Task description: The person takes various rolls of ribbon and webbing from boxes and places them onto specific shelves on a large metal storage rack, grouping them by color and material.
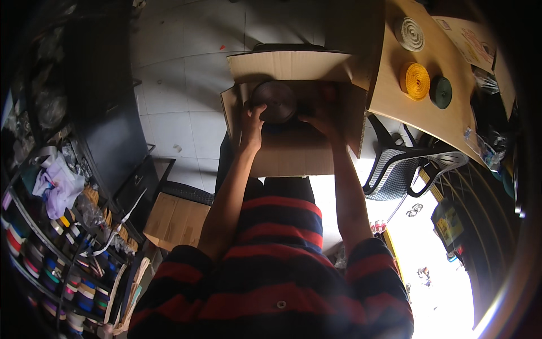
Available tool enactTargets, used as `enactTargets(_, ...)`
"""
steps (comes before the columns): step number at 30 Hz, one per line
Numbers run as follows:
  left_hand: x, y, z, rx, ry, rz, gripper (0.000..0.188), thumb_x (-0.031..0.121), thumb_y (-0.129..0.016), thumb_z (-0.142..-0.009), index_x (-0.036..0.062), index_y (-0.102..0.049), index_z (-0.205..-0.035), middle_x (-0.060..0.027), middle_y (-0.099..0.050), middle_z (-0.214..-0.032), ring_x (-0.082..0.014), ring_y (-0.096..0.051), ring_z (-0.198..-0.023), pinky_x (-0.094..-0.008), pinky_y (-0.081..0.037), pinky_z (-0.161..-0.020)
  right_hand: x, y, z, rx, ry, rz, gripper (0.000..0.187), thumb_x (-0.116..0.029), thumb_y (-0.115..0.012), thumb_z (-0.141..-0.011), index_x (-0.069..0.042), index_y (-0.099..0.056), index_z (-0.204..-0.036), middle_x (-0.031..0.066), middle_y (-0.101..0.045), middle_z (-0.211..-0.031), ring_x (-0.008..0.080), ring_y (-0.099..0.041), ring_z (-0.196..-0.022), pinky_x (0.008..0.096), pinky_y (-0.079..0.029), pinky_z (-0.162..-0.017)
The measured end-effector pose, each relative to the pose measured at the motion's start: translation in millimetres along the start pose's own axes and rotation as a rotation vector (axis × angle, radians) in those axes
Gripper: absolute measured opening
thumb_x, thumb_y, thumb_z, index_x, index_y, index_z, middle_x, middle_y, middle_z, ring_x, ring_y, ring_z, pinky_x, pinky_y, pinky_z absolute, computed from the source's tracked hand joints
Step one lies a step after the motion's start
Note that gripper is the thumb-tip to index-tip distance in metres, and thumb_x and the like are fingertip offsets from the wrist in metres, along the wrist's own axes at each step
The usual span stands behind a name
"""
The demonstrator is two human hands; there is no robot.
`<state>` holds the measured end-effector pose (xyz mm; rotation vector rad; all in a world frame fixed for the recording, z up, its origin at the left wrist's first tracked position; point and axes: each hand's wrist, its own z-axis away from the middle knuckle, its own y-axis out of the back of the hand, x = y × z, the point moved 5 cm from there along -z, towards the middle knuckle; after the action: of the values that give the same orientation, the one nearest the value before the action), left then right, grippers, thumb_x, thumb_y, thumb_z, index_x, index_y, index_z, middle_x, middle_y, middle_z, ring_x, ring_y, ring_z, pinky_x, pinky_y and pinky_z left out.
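An open cardboard box (299,161) stands in front of me with its flaps folded out. A dark brown coiled roll of webbing (275,100) is at the box's left side, its flat face turned up. My left hand (252,125) is closed on the roll's left edge, thumb and fingers around the rim. My right hand (320,117) reaches into the box on the right, thumb stretched toward the roll but apart from it. Its other fingers are partly lost in shadow. Deep in the box a dim reddish thing shows beside that hand, too dark to name.
On the wooden table (389,85) at right lie a cream roll (410,34), a yellow roll (415,81) and a dark green roll (441,92). A black mesh chair (395,169) stands below it. At left are a closed carton (176,221) and shelves with several coloured rolls (34,254).
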<state>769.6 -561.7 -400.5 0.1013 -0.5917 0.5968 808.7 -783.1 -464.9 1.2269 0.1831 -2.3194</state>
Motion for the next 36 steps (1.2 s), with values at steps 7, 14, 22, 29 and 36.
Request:
enactTargets(7,-5.0,14.3,-1.0,-0.077,-0.011,0.109,0.061,0.031,-0.072,-0.071,0.012,-0.048,-0.124,0.0041,-0.05,-0.106,-0.0108,-0.047,-0.092,-0.0321,-0.033,-0.089,53.7,-37.2,-30.9,0.203,-0.053,0.481,0.073,-0.044,-0.076,-0.071,-0.001,-0.051,-0.124,0.0218,-0.054,-0.124,0.0352,-0.051,-0.118,0.0429,-0.039,-0.103)
enactTargets(14,21.4,-9.8,-8.3,0.029,-0.507,-0.476,0.071,0.025,-0.076,-0.069,-0.0015,-0.044,-0.126,-0.0155,-0.054,-0.116,-0.028,-0.053,-0.108,-0.0373,-0.041,-0.094,65.5,-23.1,-30.8,0.349,-0.177,0.62,0.059,-0.045,-0.057,-0.086,-0.001,-0.051,-0.124,0.028,-0.055,-0.119,0.0425,-0.055,-0.11,0.0452,-0.043,-0.097)
enactTargets(22,-8.4,-29.8,-45.4,0.073,-0.621,-1.128,0.079,0.023,-0.084,-0.057,-0.0054,-0.044,-0.12,-0.0271,-0.051,-0.115,-0.0419,-0.05,-0.109,-0.045,-0.043,-0.094,4.9,-33.6,-28.8,0.128,-0.112,0.517,0.049,-0.038,-0.052,-0.089,-0.005,-0.053,-0.126,0.026,-0.057,-0.12,0.0417,-0.051,-0.117,0.0458,-0.041,-0.098)
enactTargets(29,-14.7,-22.9,-57.9,-0.096,-0.53,-0.96,0.082,0.029,-0.08,-0.068,-0.0037,-0.036,-0.129,-0.0264,-0.046,-0.125,-0.0398,-0.045,-0.12,-0.0448,-0.04,-0.099,-19.4,-60.6,-26.6,0.1,-0.094,0.367,0.072,-0.027,-0.068,-0.077,-0.005,-0.037,-0.138,0.0272,-0.048,-0.131,0.0425,-0.044,-0.123,0.0469,-0.037,-0.104)
enactTargets(36,-11.5,-29.6,-79.6,-0.141,-0.101,-0.55,0.093,0.045,-0.069,-0.08,-0.0041,-0.022,-0.142,-0.0253,-0.031,-0.144,-0.0326,-0.03,-0.136,-0.04,-0.024,-0.111,-11.4,-66.7,-50.4,0.043,0.036,0.542,0.11,-0.041,-0.083,-0.062,-0.001,-0.022,-0.144,0.0274,-0.037,-0.14,0.0388,-0.038,-0.13,0.044,-0.035,-0.107)
